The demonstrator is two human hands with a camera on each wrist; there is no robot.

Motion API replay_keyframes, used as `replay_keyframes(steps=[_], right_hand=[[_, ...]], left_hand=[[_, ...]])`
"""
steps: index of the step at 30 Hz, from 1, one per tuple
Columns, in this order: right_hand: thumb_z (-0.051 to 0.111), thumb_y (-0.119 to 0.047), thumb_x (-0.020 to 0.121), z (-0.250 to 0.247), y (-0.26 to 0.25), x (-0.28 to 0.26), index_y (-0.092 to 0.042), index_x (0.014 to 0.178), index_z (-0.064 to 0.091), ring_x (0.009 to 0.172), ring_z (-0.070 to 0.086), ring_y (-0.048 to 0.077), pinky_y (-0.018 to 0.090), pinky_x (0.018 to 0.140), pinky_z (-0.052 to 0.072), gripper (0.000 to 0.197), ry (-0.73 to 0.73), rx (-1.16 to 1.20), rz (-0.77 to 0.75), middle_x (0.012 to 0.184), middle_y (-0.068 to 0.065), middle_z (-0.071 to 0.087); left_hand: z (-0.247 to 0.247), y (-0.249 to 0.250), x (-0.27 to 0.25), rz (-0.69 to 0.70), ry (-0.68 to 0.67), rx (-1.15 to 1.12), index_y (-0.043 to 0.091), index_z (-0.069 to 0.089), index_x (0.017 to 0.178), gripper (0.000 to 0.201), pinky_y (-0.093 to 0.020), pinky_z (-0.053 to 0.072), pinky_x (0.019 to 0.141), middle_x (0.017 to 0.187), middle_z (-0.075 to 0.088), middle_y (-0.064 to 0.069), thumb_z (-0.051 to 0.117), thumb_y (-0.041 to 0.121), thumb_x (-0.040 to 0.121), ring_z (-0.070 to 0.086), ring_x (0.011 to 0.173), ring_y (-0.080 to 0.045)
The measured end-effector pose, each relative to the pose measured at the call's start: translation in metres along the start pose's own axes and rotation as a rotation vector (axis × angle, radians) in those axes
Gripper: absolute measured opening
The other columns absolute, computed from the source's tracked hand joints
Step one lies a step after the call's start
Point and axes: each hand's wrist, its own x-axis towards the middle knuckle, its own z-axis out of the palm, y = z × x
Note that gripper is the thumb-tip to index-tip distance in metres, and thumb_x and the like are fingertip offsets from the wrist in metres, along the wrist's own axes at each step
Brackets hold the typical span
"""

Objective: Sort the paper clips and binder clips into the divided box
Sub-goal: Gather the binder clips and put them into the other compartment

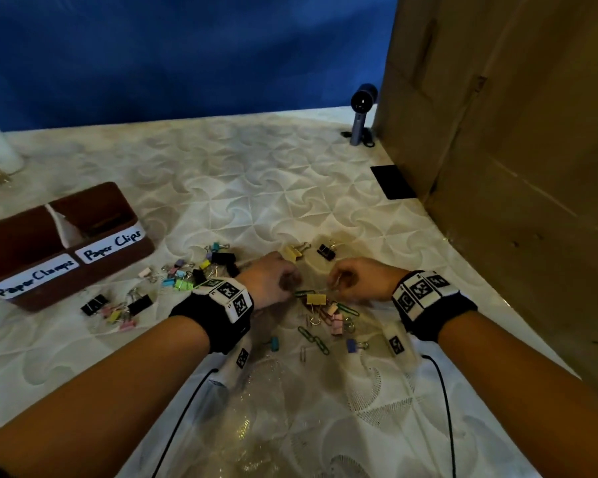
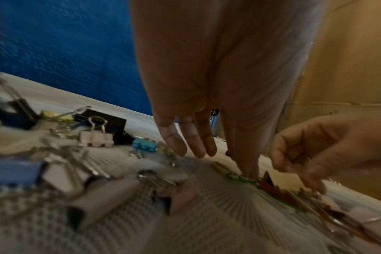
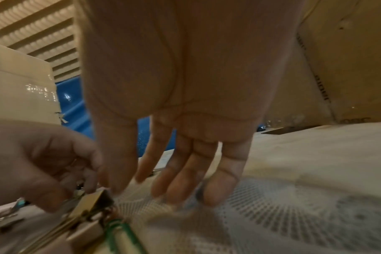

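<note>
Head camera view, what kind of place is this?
Probably a makeshift recording setup on a mattress: quilted white fabric, a blue backdrop, a cardboard box, and a small camera on a stand.

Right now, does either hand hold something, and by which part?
Nothing is clearly held. The left hand rests fingertips on one end of the green wire paper clip; the right hand looks empty.

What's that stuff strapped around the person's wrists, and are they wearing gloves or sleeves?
No gloves or sleeves: both forearms and hands are bare. The left hand and right hand each have a black wristband carrying white blocks printed with black square markers. The right wrist's band has the same markers. A thin black cable trails from each band along the forearm.
</note>
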Motion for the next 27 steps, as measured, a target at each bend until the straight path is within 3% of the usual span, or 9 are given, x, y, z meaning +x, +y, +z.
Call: replay_keyframes(steps=[3,7,10,13,16,19,21,23,27], right_hand=[[0.072,-0.007,0.076,0.008,0.0,-0.008,-0.015,0.101,0.065,0.075,0.061,0.012,0.025,0.071,0.053,0.027,-0.052,-0.022,0.044,0.086,-0.003,0.064],[0.074,-0.005,0.073,0.012,-0.002,-0.011,-0.014,0.095,0.069,0.066,0.059,0.004,0.014,0.061,0.047,0.024,0.022,-0.053,0.07,0.073,-0.011,0.062],[0.071,-0.006,0.076,0.01,-0.002,-0.011,-0.011,0.095,0.071,0.063,0.056,0.001,0.011,0.056,0.042,0.02,0.018,-0.095,0.083,0.074,-0.008,0.065],[0.068,-0.01,0.079,0.004,0.004,-0.01,-0.011,0.093,0.072,0.077,0.057,0.01,0.018,0.067,0.042,0.014,0.117,-0.18,0.108,0.09,0.003,0.069],[0.068,-0.011,0.079,-0.001,0.013,-0.008,-0.016,0.086,0.067,0.083,0.057,0.014,0.022,0.074,0.042,0.008,0.26,-0.158,0.123,0.086,0.0,0.062],[0.068,-0.007,0.078,-0.004,0.009,-0.006,-0.021,0.089,0.063,0.081,0.058,0.014,0.023,0.075,0.046,0.019,0.335,-0.052,0.055,0.085,-0.001,0.062],[0.067,-0.005,0.079,-0.006,0.0,-0.005,-0.022,0.104,0.063,0.077,0.056,0.013,0.02,0.072,0.044,0.03,0.316,-0.043,-0.006,0.083,-0.001,0.059],[0.065,-0.004,0.08,-0.005,-0.006,-0.003,-0.021,0.116,0.062,0.078,0.054,0.013,0.018,0.07,0.041,0.039,0.265,-0.103,-0.043,0.087,-0.002,0.057],[0.064,-0.005,0.081,0.0,-0.011,0.002,-0.017,0.114,0.066,0.098,0.061,0.019,0.025,0.086,0.047,0.035,0.172,-0.196,-0.037,0.11,0.004,0.063]], left_hand=[[0.004,0.003,0.006,-0.015,-0.042,0.089,0.02,0.064,0.106,0.027,-0.032,0.044,0.093,0.113,0.052,-0.005,0.066,0.023,0.08,0.054,0.104,-0.025],[0.003,0.001,0.009,-0.014,-0.067,0.132,0.016,0.064,0.107,0.025,-0.024,0.04,0.084,0.112,0.061,-0.007,0.065,0.025,0.083,0.057,0.102,-0.023],[0.004,-0.003,0.009,-0.042,-0.089,0.136,0.015,0.065,0.104,0.022,-0.021,0.038,0.079,0.111,0.065,-0.005,0.063,0.026,0.085,0.06,0.1,-0.023],[0.005,-0.008,0.007,-0.018,-0.075,0.126,0.014,0.064,0.103,0.021,-0.023,0.04,0.081,0.109,0.065,-0.005,0.061,0.026,0.086,0.06,0.099,-0.023],[0.002,-0.012,0.004,0.006,0.001,0.024,0.012,0.063,0.098,0.017,-0.021,0.039,0.076,0.091,0.06,0.0,0.062,0.025,0.086,0.056,0.087,-0.016],[-0.003,-0.011,0.0,0.048,0.071,-0.145,0.015,0.064,0.089,0.012,-0.018,0.041,0.07,0.083,0.06,0.002,0.069,0.022,0.081,0.056,0.08,-0.014],[-0.005,-0.004,-0.003,0.081,0.056,-0.225,0.02,0.063,0.095,0.016,-0.012,0.042,0.069,0.084,0.063,0.004,0.07,0.02,0.08,0.058,0.079,-0.011],[-0.005,0.008,-0.005,0.113,0.003,-0.205,0.024,0.061,0.11,0.029,-0.005,0.039,0.067,0.088,0.063,0.006,0.068,0.02,0.082,0.057,0.08,-0.007],[0.004,0.027,-0.001,0.159,-0.154,-0.024,0.023,0.056,0.124,0.04,-0.018,0.042,0.083,0.115,0.064,0.001,0.063,0.02,0.085,0.057,0.1,-0.012]])
